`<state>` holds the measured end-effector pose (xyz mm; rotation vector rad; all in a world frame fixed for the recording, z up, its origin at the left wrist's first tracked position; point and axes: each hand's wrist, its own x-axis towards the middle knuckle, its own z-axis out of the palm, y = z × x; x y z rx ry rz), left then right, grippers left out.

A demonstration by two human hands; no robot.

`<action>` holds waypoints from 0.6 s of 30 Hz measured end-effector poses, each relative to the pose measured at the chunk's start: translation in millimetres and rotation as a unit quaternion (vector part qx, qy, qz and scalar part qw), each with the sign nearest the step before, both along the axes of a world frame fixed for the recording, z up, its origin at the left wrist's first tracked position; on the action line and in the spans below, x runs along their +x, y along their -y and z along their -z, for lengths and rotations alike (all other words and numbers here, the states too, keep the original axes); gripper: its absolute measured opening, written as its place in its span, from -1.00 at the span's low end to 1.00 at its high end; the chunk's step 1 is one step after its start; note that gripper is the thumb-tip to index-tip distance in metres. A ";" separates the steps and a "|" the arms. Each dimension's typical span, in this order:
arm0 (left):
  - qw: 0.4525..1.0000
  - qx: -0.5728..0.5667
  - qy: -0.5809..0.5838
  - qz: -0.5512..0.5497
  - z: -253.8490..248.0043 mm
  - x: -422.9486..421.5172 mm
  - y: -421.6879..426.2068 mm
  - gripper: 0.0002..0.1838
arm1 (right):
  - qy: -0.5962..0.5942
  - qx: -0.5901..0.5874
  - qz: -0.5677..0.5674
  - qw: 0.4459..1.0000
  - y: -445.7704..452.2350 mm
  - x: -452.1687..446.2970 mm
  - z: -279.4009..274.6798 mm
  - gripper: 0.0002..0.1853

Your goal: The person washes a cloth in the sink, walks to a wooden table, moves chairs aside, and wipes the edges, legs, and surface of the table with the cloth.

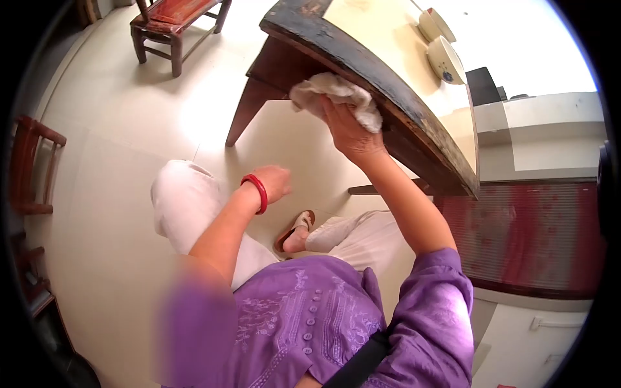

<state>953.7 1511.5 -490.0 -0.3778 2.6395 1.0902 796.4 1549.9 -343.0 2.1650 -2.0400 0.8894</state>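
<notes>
My right hand (352, 132) presses a crumpled white cloth (333, 90) against the side of the dark wooden table (381, 81), just under its worn edge. The cloth hides part of the fingers. My left hand (275, 181), with a red bangle at the wrist, hangs above my lap, away from the table; its fingers are curled in and blurred, and nothing shows in them. Two bowls, a patterned one (446, 60) and a plainer one (436, 26), stand on the pale tabletop.
A wooden chair with a red seat (178, 14) stands at the upper left, and another chair (35, 165) at the far left. A red patterned panel (524, 236) is at the right. My sandalled foot (297, 236) rests on the floor below the table.
</notes>
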 end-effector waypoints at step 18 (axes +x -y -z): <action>0.999 -0.049 -0.004 0.022 16.9 -4.3 -11.9 -0.61 | -0.283 -0.012 0.359 0.889 -165.3 -59.6 64.7 -0.35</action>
